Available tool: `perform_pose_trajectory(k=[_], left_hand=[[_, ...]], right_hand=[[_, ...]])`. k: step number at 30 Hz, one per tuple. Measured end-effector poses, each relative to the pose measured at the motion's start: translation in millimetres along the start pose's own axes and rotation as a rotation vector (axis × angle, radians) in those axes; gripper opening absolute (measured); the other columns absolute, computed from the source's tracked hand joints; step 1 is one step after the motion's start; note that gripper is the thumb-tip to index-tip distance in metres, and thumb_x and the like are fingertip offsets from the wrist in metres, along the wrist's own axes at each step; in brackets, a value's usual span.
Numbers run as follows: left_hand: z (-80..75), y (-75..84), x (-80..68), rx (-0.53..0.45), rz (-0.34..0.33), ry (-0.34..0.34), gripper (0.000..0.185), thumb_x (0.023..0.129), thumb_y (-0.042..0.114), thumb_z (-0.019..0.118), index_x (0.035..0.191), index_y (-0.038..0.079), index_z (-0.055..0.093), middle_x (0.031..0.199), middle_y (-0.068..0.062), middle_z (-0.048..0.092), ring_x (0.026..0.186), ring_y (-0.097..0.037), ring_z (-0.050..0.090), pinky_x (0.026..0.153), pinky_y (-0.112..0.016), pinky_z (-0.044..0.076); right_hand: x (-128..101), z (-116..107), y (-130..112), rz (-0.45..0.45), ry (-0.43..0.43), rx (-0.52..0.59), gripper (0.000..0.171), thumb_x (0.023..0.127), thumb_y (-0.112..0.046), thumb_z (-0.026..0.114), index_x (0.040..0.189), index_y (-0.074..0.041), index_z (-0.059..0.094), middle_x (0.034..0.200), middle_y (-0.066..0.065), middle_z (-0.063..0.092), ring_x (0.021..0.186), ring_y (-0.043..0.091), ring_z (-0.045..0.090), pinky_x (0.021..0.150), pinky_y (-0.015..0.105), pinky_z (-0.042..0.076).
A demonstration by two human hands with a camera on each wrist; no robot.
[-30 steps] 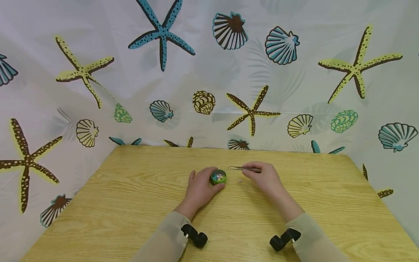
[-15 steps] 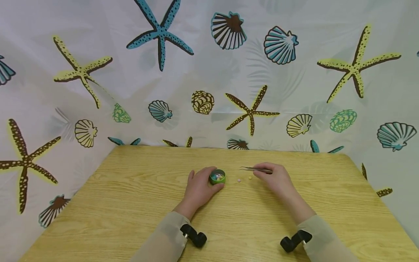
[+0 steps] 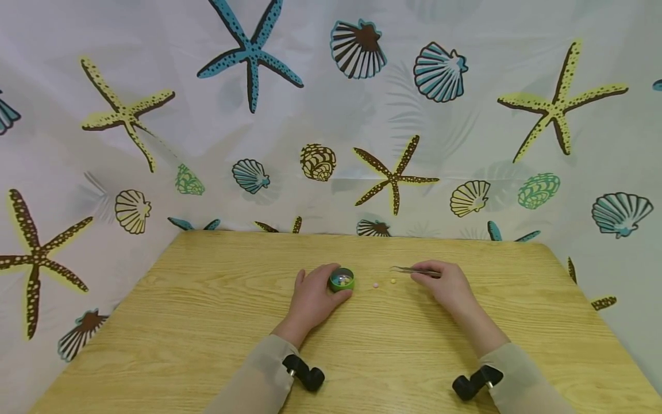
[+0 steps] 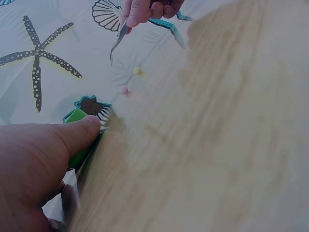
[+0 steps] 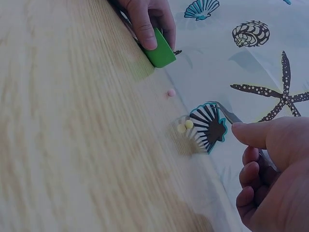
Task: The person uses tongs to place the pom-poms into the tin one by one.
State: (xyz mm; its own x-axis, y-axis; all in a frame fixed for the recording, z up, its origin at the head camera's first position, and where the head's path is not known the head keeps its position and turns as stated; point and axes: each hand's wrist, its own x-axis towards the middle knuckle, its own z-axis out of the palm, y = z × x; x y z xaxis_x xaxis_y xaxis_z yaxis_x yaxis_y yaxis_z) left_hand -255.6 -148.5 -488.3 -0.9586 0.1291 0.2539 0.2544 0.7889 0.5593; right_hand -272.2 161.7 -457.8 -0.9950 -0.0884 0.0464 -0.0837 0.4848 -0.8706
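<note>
My left hand [image 3: 312,298] grips a small round green cup [image 3: 342,289] from its left side, fingers behind it and thumb along its front. Several small coloured pieces show inside the cup. To the right, my right hand [image 3: 446,283] pinches a pair of curved-tip metal tweezers [image 3: 414,269], tips pointing left above the table. Between the cup and the tweezers lie two small balls, a pink bead [image 3: 376,285] and a yellow bead [image 3: 393,281]. In the right wrist view the tweezers [image 5: 226,112] have nothing at their tips, and the yellow bead [image 5: 189,124] sits below them.
Everything stands on a wood-grain table [image 3: 331,356]. Behind it and at both sides hangs a white cloth [image 3: 331,115] printed with starfish and shells. A black wrist mount [image 3: 304,372] sits on the left sleeve, another mount [image 3: 477,383] on the right one.
My right hand has moved right with the tweezers, away from the cup. The yellow bead now lies on the table to the right of the pink one. My left hand keeps hold of the cup.
</note>
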Motion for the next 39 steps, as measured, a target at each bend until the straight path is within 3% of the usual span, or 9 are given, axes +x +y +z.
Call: perform_pose_trajectory(k=[6,18,24,31,39], left_hand=[[0.7,-0.6,-0.5,0.007,-0.003,-0.006,0.067,0.099,0.036,0.087,0.154,0.008,0.062,0.15,-0.013,0.067,0.142,-0.035,0.06,0.13,-0.07,0.017],[1.1,-1.4,-0.4,-0.005,-0.004,-0.016,0.066,0.1,0.035,0.086,0.154,0.007,0.061,0.151,-0.014,0.066,0.143,-0.035,0.06,0.13,-0.069,0.015],[1.0,-1.4,0.2,0.006,-0.006,-0.017,0.067,0.1,0.037,0.086,0.155,0.008,0.061,0.152,-0.014,0.066,0.143,-0.035,0.06,0.13,-0.069,0.016],[1.7,-1.3,1.1,0.017,-0.003,-0.011,0.067,0.1,0.037,0.086,0.155,0.008,0.061,0.151,-0.014,0.066,0.142,-0.035,0.06,0.13,-0.069,0.016],[-0.8,0.8,1.1,0.016,-0.005,-0.013,0.066,0.1,0.036,0.086,0.154,0.007,0.061,0.151,-0.014,0.066,0.142,-0.035,0.06,0.13,-0.069,0.017]], right_hand=[[-0.3,-0.6,2.5,0.017,0.0,-0.001,0.025,0.107,-0.021,0.077,0.129,-0.008,0.081,0.13,0.014,0.075,0.11,0.027,0.07,0.082,0.034,0.055],[1.7,-2.7,9.8,0.029,-0.018,-0.026,0.024,0.107,-0.019,0.077,0.126,-0.007,0.082,0.123,0.012,0.077,0.105,0.026,0.07,0.08,0.033,0.055],[1.8,-1.3,10.7,0.043,-0.019,-0.041,0.024,0.107,-0.019,0.077,0.126,-0.007,0.082,0.126,0.012,0.076,0.112,0.028,0.069,0.086,0.036,0.055],[0.7,0.3,9.5,0.026,-0.022,-0.069,0.024,0.106,-0.019,0.078,0.125,-0.006,0.082,0.127,0.014,0.077,0.12,0.034,0.069,0.099,0.049,0.056],[0.2,-0.1,10.8,0.016,-0.027,-0.074,0.023,0.106,-0.018,0.078,0.125,-0.005,0.082,0.126,0.015,0.077,0.119,0.035,0.069,0.1,0.052,0.056]])
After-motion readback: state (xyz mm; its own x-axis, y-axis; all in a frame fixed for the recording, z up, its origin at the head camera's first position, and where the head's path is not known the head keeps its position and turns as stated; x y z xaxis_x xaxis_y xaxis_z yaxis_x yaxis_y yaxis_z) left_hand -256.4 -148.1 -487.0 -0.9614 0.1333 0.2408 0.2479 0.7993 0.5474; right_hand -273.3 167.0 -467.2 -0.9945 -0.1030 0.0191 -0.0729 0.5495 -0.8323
